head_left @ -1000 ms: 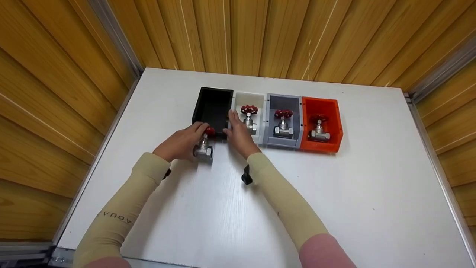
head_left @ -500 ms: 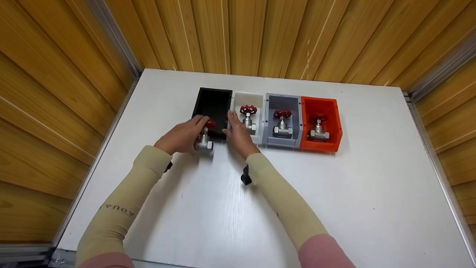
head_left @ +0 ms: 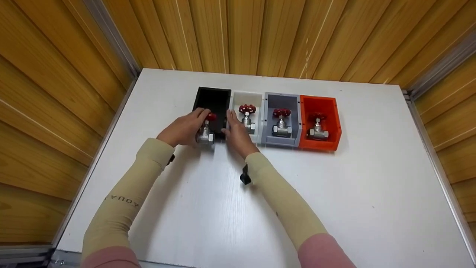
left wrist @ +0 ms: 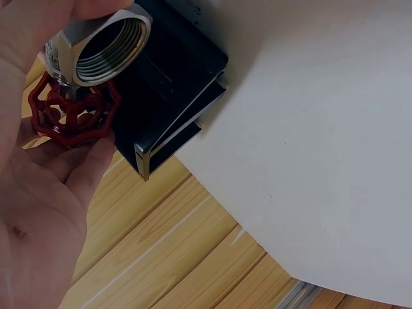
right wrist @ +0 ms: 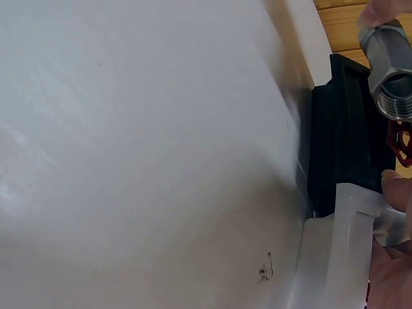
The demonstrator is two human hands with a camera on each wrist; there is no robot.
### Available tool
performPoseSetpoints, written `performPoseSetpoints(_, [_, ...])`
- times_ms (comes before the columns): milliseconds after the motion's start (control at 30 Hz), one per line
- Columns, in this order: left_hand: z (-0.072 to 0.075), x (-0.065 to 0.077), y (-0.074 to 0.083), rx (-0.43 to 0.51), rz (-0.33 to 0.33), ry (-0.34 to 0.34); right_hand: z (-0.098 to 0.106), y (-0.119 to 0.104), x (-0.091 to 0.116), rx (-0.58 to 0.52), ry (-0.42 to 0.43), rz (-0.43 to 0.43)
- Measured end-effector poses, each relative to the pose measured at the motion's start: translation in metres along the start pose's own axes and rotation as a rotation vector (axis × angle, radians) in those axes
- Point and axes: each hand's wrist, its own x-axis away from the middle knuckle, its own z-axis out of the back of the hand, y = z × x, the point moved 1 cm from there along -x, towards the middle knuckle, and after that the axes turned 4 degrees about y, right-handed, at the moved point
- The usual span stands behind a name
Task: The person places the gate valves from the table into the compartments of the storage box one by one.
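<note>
My left hand (head_left: 181, 128) grips a metal gate valve (head_left: 205, 137) with a red handwheel (left wrist: 76, 122), held upright over the front edge of the black bin (head_left: 215, 89). In the left wrist view, the fingers reach to the handwheel and the threaded end faces the camera. Resting at the wall between the black bin and the white bin (head_left: 246, 95), my right hand (head_left: 240, 136) has its fingers extended and its thumb at the black side. A similar valve (head_left: 248, 121) stands in the white bin, partly behind this hand.
To the right, the grey bin (head_left: 282, 99) and the orange bin (head_left: 318, 102) join the row, each with a red-wheeled valve inside. The bins stand near the back of a white table (head_left: 364, 178), with wood-patterned panels (head_left: 245, 37) around it.
My left hand has moved the valve away from me, from in front of the black bin to over its front edge. My right hand has stayed at the bin wall.
</note>
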Motion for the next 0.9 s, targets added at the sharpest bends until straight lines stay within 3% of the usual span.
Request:
performPoseSetpoints(333, [0.001, -0.013, -0.007, -0.008, -0.007, 0.040, 0.000, -0.001, 0.003, -0.004, -0.011, 0.002])
performPoseSetpoints(700, [0.004, -0.028, -0.016, -0.021, 0.039, 0.019, 0.002, -0.002, 0.003, -0.035, -0.033, -0.005])
performPoseSetpoints(900, [0.005, -0.038, -0.018, -0.029, 0.062, 0.016, 0.002, -0.002, 0.003, 0.017, -0.013, 0.031])
